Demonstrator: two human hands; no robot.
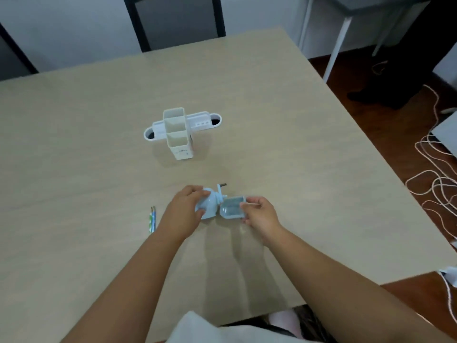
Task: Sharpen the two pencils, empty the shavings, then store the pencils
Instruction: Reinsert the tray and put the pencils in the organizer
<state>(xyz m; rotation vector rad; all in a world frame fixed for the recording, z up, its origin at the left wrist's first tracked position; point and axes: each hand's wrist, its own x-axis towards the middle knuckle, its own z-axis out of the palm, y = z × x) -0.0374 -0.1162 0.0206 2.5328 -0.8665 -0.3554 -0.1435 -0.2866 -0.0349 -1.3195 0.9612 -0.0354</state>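
Note:
A light-blue crank pencil sharpener [210, 204] is near the table's front middle, its crank handle [220, 186] pointing away from me. My left hand [184, 211] grips the sharpener's body. My right hand [259, 212] holds the clear blue shavings drawer [231, 209], which is pulled out just to the right of the body. Two pencils [152, 219] lie side by side on the table left of my left hand. A white pencil holder [179, 133] with upright compartments stands further back at the centre.
The beige table [99, 144] ends at right above a dark wood floor with loose white cables [435, 184]. A dark chair [173, 18] stands behind the far edge. White table legs [338, 43] rise at back right.

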